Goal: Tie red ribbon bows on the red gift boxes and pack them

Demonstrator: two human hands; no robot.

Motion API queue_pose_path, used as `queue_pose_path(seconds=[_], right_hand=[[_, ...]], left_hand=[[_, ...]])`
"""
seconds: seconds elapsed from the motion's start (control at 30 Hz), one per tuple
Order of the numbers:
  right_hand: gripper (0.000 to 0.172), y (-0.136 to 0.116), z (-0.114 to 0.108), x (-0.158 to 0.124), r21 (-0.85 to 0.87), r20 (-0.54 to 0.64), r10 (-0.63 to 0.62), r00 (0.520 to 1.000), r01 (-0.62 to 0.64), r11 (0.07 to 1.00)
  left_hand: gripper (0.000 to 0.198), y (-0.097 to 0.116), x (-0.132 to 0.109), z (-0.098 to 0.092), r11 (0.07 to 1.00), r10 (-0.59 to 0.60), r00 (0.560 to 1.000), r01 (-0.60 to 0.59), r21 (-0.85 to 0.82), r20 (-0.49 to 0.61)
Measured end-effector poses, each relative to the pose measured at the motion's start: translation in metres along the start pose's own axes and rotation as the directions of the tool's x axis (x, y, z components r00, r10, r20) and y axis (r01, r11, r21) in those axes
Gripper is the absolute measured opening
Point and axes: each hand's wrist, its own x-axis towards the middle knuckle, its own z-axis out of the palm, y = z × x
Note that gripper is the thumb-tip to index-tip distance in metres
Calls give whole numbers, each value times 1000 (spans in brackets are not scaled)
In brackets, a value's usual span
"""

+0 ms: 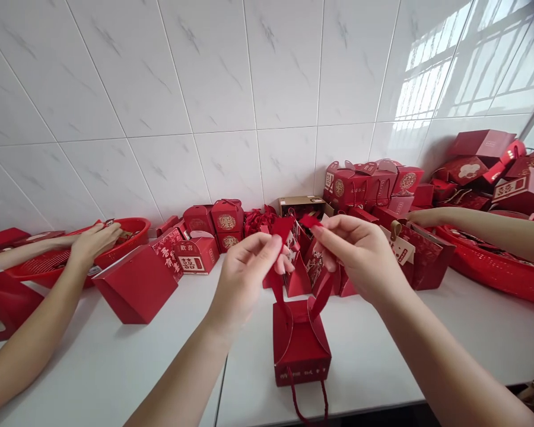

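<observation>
A small red gift box (299,350) stands on the white table in front of me, its curved top flaps folded up and gold lettering along its near side. A dark red cord handle (296,398) droops from its near face toward the table's edge. Red ribbon (323,294) rises from both sides of the box top. My left hand (244,279) pinches one ribbon end between thumb and fingers, above the box. Opposite it, my right hand (360,255) pinches the other end. The two ends are apart, and I see no knot.
Red gift boxes (226,222) line the wall, more piled at right. A red bag (137,281) stands left. Other people's arms reach into red baskets at left (136,228) and right (493,276). An open cardboard box (300,203) sits behind my hands.
</observation>
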Motion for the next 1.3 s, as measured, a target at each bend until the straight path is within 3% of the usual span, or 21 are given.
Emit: queue_pose_path(seconds=[0.17, 0.37, 0.53, 0.63, 0.73, 0.87, 1.0, 1.07, 1.1, 1.17, 1.2, 1.23, 1.3], right_hand=[[8, 6, 12, -6, -41, 68, -50, 996, 52, 998], [19, 23, 13, -16, 30, 252, -149, 956, 147, 989], [20, 32, 4, -11, -112, 319, -286, 904, 336, 935], [20, 36, -7, -8, -219, 429, -435, 791, 559, 800], [24, 41, -16, -9, -394, 513, -533, 672, 737, 550], [28, 46, -22, -11, -539, 523, -601, 604, 781, 316], [30, 46, -21, -11, -556, 508, -654, 560, 793, 247], [33, 47, -22, -18, -558, 428, -704, 567, 779, 288], [36, 49, -24, -25, -572, 348, -724, 595, 747, 339], [37, 55, -34, -44, -633, 126, -700, 703, 600, 488], [34, 61, -42, -57, -667, 2, -646, 763, 482, 568], [29, 68, -53, -70, -693, -122, -567, 814, 339, 636], [19, 86, -79, -98, -694, -315, -378, 871, 60, 718]], left_hand=[[21, -5, -3, 3, 978, -118, 984, 92, 189, 131], [16, -9, -5, -1, 977, -161, 984, 147, 152, 80], [14, -11, -3, -14, 965, -263, 938, 252, 77, 228], [7, -15, -2, -21, 940, -321, 908, 340, -27, 270], [6, -17, -3, -23, 898, -386, 884, 425, -110, 263], [11, -17, -4, -22, 872, -432, 854, 477, -106, 290], [20, -14, -10, -16, 927, -373, 863, 365, 90, 341], [25, -13, -22, -14, 927, -272, 940, 198, 320, 207], [27, -14, -29, -15, 886, -174, 978, 106, 452, 113], [29, -17, -48, -24, 741, 27, 999, -8, 671, -17], [30, -20, -58, -32, 674, 70, 997, -18, 738, -40], [31, -24, -68, -43, 626, 39, 999, 5, 780, -38], [37, -33, -87, -71, 548, -135, 990, 114, 829, -47]])
